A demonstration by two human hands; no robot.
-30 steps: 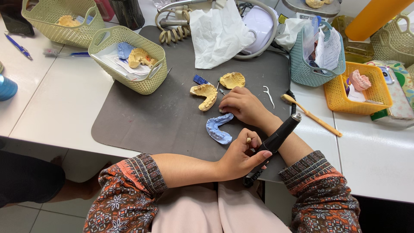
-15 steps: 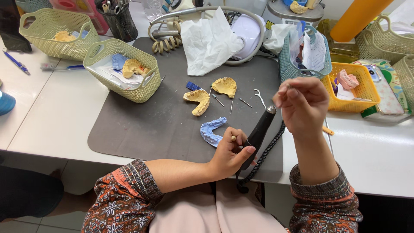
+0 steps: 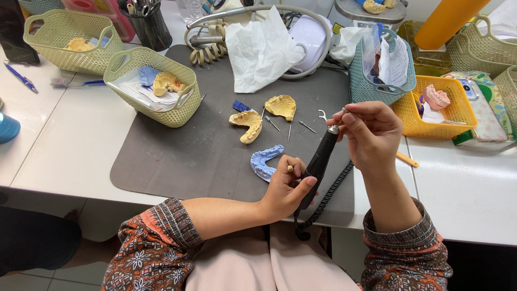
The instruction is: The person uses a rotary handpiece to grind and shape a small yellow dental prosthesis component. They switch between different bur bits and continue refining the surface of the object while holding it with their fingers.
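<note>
- The left hand [image 3: 288, 188] is nearest to the person and is closed around the lower body of a black handpiece [image 3: 318, 164], with its coiled cable [image 3: 323, 202] hanging down under the hand.
- The long axis of the handpiece rises from the left hand up and to the right, away from the person, so its metal tip meets the right hand [image 3: 371, 134].
- The right hand is pinching something small at that tip; I cannot tell what it is.
- Just to the left of the left hand a blue dental cast [image 3: 265, 161] lies on the grey mat [image 3: 177, 156].
- Farther away, two yellow casts [image 3: 264, 114] and some small burs [image 3: 291, 128] lie on the counter [image 3: 474, 183].
</note>
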